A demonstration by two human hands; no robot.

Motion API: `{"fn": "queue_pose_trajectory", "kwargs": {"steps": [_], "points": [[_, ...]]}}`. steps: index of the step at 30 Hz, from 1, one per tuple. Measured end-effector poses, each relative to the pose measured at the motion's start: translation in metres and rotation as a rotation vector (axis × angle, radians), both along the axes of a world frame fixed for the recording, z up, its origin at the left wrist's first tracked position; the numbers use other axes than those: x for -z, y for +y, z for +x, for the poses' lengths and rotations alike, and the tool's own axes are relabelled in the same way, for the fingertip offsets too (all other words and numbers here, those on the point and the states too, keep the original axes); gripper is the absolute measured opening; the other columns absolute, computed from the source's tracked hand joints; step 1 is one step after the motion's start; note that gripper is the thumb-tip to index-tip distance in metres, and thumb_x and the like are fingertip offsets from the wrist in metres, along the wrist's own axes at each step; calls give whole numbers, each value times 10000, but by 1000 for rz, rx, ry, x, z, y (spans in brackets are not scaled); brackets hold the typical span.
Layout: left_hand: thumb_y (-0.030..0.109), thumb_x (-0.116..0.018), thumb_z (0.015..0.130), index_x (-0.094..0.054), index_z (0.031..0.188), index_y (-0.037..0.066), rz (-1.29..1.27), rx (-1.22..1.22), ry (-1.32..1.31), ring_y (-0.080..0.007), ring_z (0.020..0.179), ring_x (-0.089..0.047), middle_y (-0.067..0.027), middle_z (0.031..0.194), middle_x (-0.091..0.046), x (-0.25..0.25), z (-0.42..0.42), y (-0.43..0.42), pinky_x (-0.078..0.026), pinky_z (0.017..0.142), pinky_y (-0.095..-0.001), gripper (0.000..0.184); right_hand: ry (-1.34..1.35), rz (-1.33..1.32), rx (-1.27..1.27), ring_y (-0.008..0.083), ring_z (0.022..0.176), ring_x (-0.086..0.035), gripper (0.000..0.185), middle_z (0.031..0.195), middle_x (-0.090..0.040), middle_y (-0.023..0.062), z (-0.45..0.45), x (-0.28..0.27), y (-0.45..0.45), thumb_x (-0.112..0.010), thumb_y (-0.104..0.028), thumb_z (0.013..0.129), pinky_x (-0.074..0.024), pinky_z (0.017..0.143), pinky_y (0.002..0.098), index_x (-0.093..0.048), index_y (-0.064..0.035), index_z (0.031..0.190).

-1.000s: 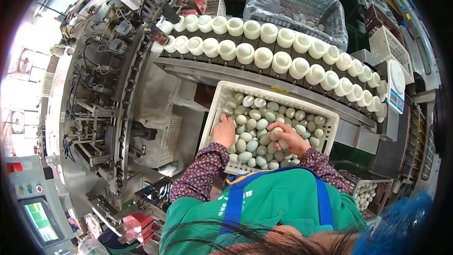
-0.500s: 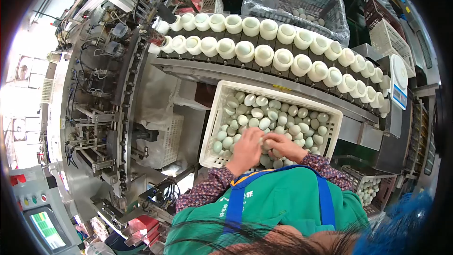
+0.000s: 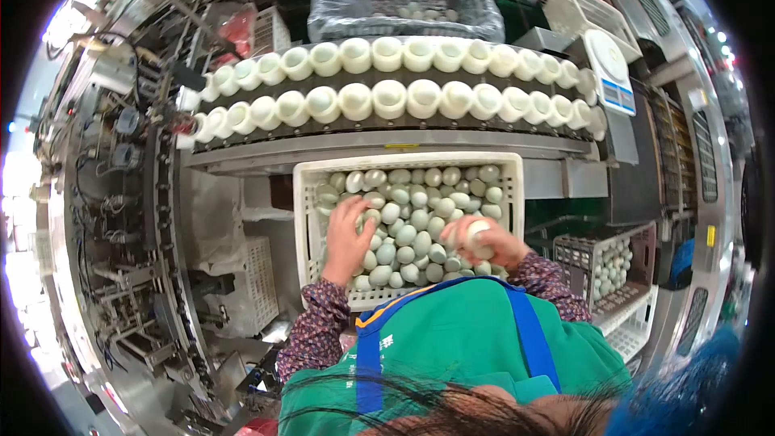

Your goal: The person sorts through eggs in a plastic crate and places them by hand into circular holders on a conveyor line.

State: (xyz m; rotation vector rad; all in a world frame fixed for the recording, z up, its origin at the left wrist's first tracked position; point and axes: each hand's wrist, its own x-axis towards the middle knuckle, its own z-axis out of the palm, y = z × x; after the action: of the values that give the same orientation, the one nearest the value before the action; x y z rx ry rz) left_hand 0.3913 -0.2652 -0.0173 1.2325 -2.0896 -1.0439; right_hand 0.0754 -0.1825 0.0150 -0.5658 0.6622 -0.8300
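A white plastic crate (image 3: 302, 218) full of pale green-white eggs (image 3: 406, 235) stands before me. My left hand (image 3: 345, 244) reaches over its left side, thumb and fingers apart, resting at the eggs there. Whether its fingertips touch one egg in particular is hard to see. On the right side of the crate, my right hand (image 3: 502, 245) is closed around an egg (image 3: 478, 231), lifted just above the others. The egg's pale top shows between the fingers.
Behind the crate runs a conveyor (image 3: 355, 144) with two rows of white cups (image 3: 424, 98) holding eggs. A plastic-lined basket (image 3: 404, 31) stands beyond it. A scale (image 3: 607, 56) sits right; machinery (image 3: 137, 218) fills the left. Another egg crate (image 3: 577, 252) is lower right.
My hands, close together over the crate before, have moved apart. The right hand now holds an egg at the right, and the left is over the left side. The view has shifted right.
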Motion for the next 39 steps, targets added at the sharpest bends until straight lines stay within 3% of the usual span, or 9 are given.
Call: {"fn": "queue_pose_trajectory", "kwargs": {"steps": [5, 10, 11, 15, 23, 26, 33, 37, 39], "points": [[376, -656, 900, -463, 1466, 192, -218, 16, -740, -386, 1355, -378, -215, 1531, -336, 21, -34, 18, -326, 1064, -600, 626, 48, -171, 538, 150, 675, -598, 366, 1255, -571, 196, -121, -36, 79, -675, -383, 864, -456, 454, 245, -610, -77, 1054], [410, -685, 867, -426, 1493, 228, -93, 137, -739, -373, 1365, -397, -200, 1547, -330, -1, -20, 26, -352, 1031, -602, 702, -120, -42, 1105, 183, 839, -577, 354, 1273, -562, 164, -314, 62, 253, -690, -342, 914, -494, 556, 272, -587, -88, 1137], [410, -685, 867, -426, 1493, 228, -89, 122, -753, -373, 1365, -397, -200, 1547, -330, -3, -16, 32, -352, 1031, -602, 702, 422, 69, 1611, 230, 927, -558, 358, 1252, -556, 142, -368, 111, 288, -693, -297, 926, -515, 643, 305, -575, -59, 1165], [361, -736, 820, -473, 1464, 204, -29, 100, -701, -375, 1304, -469, -200, 1508, -386, -8, 3, 63, -412, 1024, -505, 713, 770, 871, 1875, 279, 1005, -545, 543, 1176, -553, 176, -380, 132, 331, -728, -389, 882, -530, 701, 421, -593, -7, 1244], [107, -683, 860, -634, 1176, 60, -115, -49, -304, -357, 1085, -614, -174, 1209, -608, -30, -87, 100, -519, 894, -396, 323, 1128, 1096, 1077, 293, 686, -621, 751, 929, -672, 203, -447, 302, 440, -717, -502, 845, -526, 652, 416, -549, 42, 1335], [106, -673, 864, -604, 1216, 71, -107, 29, -273, -357, 1064, -618, -167, 1220, -588, -10, -141, 99, -534, 851, -409, 360, 1374, 1244, 451, 334, 898, -671, 898, 1109, -672, 224, -433, 262, 389, -599, -594, 884, -530, 738, 472, -342, -10, 1516], [117, -666, 854, -585, 1185, 106, -114, 295, -469, -391, 911, -615, -157, 1062, -530, 27, -171, 95, -535, 750, -468, 341, 1941, 1089, 176, 442, 1163, -558, 756, 1426, -473, 211, -425, 233, 367, -561, -505, 937, -476, 939, 566, -354, -52, 1507], [198, -746, 861, -659, 1130, 72, 293, 80, 25, -144, 746, -627, -80, 964, -658, 27, -170, 99, -523, 652, -333, 310, 2211, 215, 1030, 351, 1050, -603, 307, 1207, -609, 202, -377, 150, 286, -539, -197, 1008, -492, 889, 440, -610, 18, 1216], [254, -734, 904, -671, 1112, 67, 752, -6, 94, -39, 595, -541, 23, 777, -638, -20, -185, 100, -444, 529, -226, 287, 1747, -244, 1057, 261, 1000, -609, 228, 1147, -626, 150, -281, 60, 192, -556, -102, 992, -488, 898, 352, -629, 7, 1177]]}}
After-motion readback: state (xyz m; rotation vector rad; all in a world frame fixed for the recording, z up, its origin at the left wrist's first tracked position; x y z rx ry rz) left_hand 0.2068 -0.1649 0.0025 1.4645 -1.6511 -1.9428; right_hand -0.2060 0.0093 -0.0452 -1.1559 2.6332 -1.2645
